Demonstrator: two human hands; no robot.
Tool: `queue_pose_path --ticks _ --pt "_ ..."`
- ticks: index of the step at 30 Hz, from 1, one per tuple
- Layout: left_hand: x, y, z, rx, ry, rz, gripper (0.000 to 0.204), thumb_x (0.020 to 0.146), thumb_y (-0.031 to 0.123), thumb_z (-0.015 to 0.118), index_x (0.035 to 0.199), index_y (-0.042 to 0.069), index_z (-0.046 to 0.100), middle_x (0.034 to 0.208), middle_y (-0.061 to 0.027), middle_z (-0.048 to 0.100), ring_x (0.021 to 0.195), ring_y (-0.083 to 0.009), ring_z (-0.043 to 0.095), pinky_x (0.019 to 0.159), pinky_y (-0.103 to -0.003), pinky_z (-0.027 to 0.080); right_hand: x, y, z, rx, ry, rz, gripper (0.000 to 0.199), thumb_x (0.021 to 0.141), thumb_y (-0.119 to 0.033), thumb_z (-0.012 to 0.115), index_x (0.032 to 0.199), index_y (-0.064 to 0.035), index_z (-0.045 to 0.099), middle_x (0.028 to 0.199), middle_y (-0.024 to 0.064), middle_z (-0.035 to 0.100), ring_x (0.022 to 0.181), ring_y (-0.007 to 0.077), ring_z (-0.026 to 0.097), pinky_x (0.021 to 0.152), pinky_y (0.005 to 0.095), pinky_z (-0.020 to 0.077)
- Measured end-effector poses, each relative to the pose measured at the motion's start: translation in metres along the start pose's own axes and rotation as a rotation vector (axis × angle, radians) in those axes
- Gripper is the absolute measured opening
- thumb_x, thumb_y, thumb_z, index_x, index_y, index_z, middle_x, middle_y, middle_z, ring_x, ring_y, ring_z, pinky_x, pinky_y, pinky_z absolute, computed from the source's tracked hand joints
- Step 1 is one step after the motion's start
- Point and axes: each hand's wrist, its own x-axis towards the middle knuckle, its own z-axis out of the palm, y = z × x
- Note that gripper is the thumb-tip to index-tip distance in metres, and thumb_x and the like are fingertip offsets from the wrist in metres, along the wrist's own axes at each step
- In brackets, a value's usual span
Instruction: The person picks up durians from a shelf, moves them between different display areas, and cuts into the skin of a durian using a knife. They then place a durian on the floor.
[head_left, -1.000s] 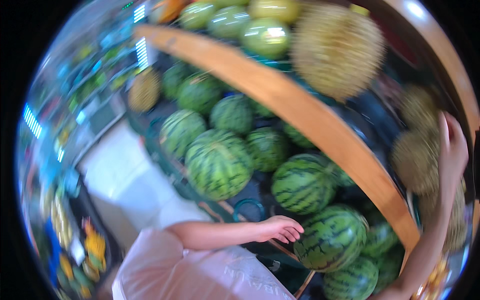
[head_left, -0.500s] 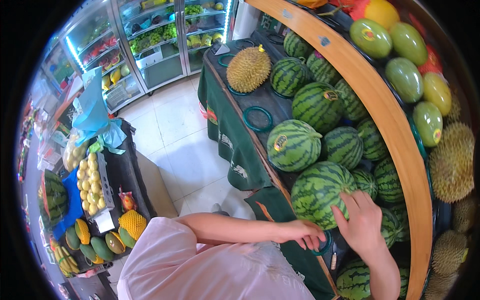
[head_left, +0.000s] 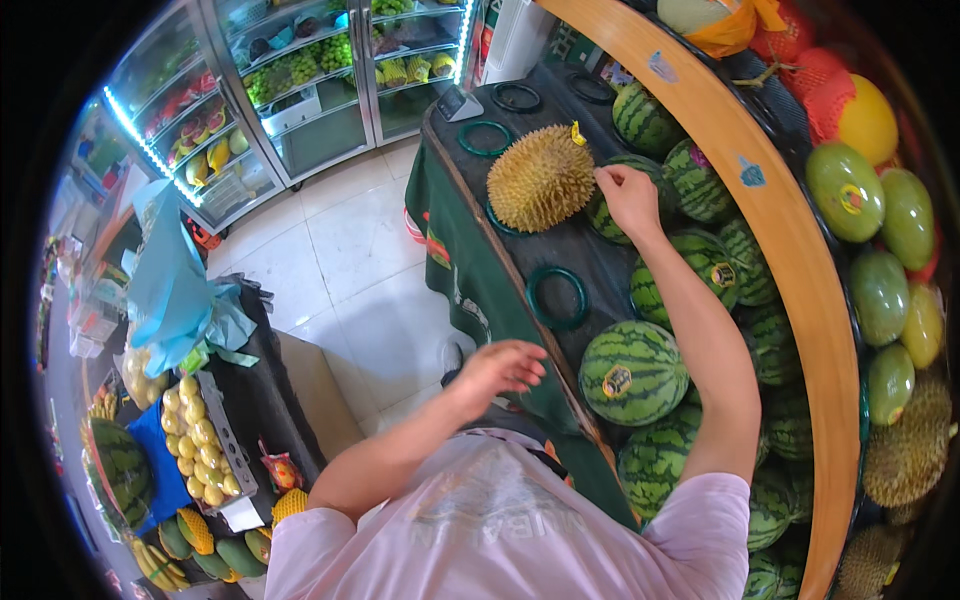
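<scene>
A person in a pale pink shirt (head_left: 500, 530) is standing at a fruit display, seen from above through a wide, curved lens. The right hand (head_left: 628, 196) is reaching far forward, its fingers curled loosely, with the fingertips touching the right side of a spiky yellow-brown durian (head_left: 540, 178); the hand is not closing around the fruit, only resting against its edge. The durian is sitting on a dark green display table (head_left: 480, 290), near the table's far end, on a green ring stand. The left hand (head_left: 500, 368) is hovering lower down over the table's near edge, palm down, fingers relaxed and half open, holding nothing. An empty green ring (head_left: 557, 297) is lying on the table between the two hands. Just right of the left hand, a large striped watermelon (head_left: 633, 373) is sitting on the table, and more striped watermelons (head_left: 700, 265) are crowding along the table's right side, under the right forearm. A curved wooden shelf edge (head_left: 790, 260) is running beside them, with smooth green mangoes (head_left: 880, 250) lying beyond it. To the left, a white tiled floor (head_left: 350, 260) is showing, with glass-fronted coolers (head_left: 300, 90) lit by strip lights standing at its far side.
</scene>
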Motion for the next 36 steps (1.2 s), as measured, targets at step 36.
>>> queue_pose_path --ticks 36 --pt "0.438 0.244 -0.177 -0.08 -0.66 -0.553 0.068 0.103 0.058 0.04 0.15 0.009 0.046 0.15 -0.0142 0.05 0.134 -0.0354 0.051 0.112 -0.051 0.044 0.017 -0.03 0.251 0.519 1.258 0.742 0.052 0.107 -0.028 0.046 0.148 0.0031 0.042 0.149 0.0182 0.047 0.14 0.0296 0.041 0.118 0.0371 0.0276"
